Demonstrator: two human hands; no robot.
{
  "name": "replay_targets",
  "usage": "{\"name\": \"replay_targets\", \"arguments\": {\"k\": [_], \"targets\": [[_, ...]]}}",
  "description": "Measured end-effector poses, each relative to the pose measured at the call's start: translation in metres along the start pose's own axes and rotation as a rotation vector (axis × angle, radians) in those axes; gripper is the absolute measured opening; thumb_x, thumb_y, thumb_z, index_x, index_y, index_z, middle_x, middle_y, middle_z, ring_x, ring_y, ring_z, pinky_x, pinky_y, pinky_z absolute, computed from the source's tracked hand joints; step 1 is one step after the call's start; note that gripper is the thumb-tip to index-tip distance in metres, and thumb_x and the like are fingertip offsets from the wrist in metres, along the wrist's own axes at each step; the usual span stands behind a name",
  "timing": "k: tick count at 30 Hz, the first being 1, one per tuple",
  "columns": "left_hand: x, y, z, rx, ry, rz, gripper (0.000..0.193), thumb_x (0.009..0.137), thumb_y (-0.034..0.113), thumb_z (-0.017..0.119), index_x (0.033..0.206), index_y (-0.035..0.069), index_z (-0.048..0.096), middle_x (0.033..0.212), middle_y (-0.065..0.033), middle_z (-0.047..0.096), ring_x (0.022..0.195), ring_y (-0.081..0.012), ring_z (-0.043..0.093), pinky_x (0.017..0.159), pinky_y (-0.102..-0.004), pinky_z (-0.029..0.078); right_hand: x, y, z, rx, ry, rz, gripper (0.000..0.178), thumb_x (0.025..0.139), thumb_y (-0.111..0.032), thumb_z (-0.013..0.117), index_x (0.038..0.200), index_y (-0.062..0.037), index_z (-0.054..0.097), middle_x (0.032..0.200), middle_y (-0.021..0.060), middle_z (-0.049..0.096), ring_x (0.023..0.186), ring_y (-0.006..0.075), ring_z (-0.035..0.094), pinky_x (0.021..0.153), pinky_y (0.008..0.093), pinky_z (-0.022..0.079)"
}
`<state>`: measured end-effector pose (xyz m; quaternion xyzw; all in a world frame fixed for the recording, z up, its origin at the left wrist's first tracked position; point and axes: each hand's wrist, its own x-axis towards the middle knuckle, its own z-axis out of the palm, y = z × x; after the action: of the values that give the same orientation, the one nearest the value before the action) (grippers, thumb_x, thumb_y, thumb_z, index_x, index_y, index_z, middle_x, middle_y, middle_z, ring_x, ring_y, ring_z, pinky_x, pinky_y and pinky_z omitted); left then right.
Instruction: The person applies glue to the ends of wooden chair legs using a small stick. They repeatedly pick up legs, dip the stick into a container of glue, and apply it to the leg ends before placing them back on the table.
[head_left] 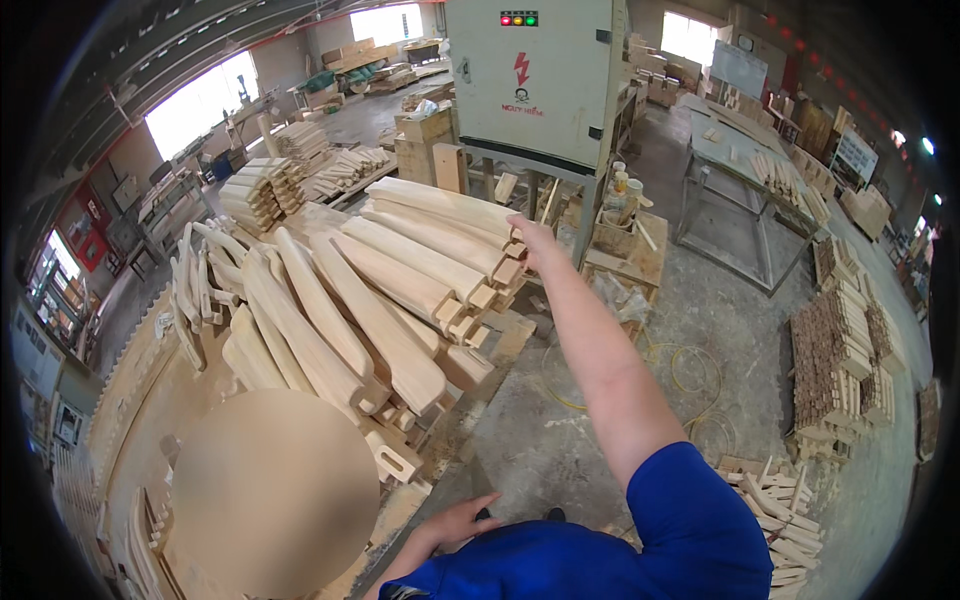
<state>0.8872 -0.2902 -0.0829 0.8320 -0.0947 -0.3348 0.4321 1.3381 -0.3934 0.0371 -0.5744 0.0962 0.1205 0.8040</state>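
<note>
My right arm reaches far out, and my right hand is closed around the tenoned end of a pale wooden piece at the far edge of a row of similar pieces. The piece lies on the pile. Close to my body, my left hand has its fingers stretched out and apart, with nothing in it. Between the two lie several curved, shaped wooden parts, fanned out side by side, their near ends pointing toward me. One slotted end sticks out near my left hand.
A blurred round patch hides part of the wooden surface at lower left. An electrical cabinet stands beyond the pile. Right of my arm are a yellow hose on the floor, a metal-framed table and stacked wood.
</note>
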Motion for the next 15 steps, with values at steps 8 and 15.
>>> {"name": "replay_targets", "arguments": {"k": [8,15], "targets": [[0.049,0.051,-0.023,-0.147,0.201,0.202,0.062,0.09,0.041,0.057,0.139,0.007,0.037,0.132,-0.0158,0.049,0.12,-0.0252,0.048,0.098,-0.036,0.04,-0.023,0.018,-0.003,0.149,-0.024,0.011,0.041,0.076,-0.03,0.07,0.104,-0.0043,0.055,0.098,0.0131,0.06,0.084,0.0303,0.062,0.07,0.0509,0.052],[0.088,0.083,-0.042,-0.384,0.166,0.37,0.063,0.089,0.036,0.06,0.14,0.008,0.036,0.131,-0.0105,0.05,0.118,-0.0216,0.049,0.094,-0.0362,0.042,-0.006,0.002,-0.017,-0.028,0.163,-0.122,0.042,0.073,-0.034,0.069,0.1,-0.0051,0.056,0.097,0.0115,0.058,0.082,0.0269,0.06,0.068,0.0482,0.05]]}}
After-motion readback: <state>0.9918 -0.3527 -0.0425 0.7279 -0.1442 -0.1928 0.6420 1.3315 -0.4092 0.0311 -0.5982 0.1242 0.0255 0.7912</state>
